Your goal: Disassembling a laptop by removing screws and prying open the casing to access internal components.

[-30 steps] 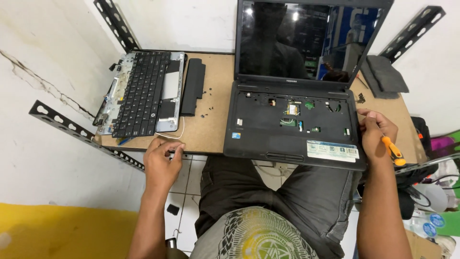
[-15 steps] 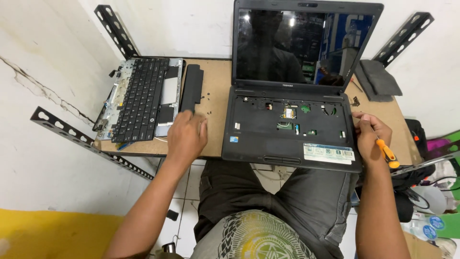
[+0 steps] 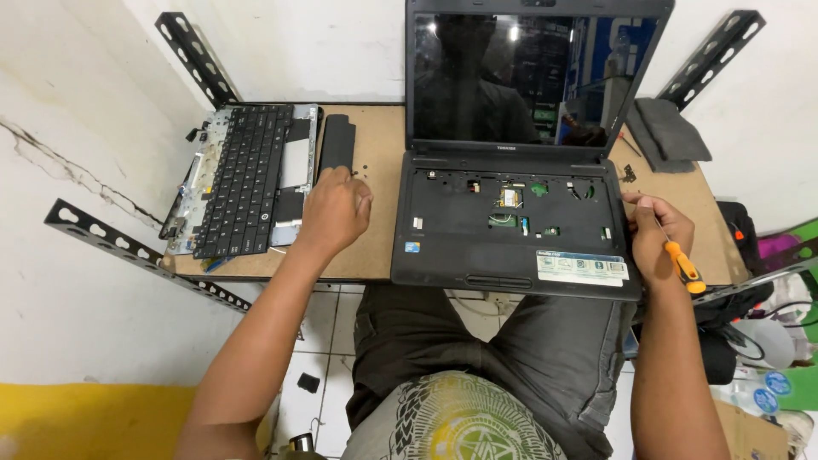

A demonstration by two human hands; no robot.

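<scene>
Wooden shelf point(image 3: 375, 247): one laptop point(image 3: 511, 221) (one screwdriver point(image 3: 682, 264))

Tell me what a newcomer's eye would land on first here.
The open black laptop with its keyboard removed, internals bared, dominates the brown wooden desk. Left of it lies the detached black keyboard panel. The right hand holds an orange-handled screwdriver at the laptop's edge; the left hand rests on the desk.
</scene>
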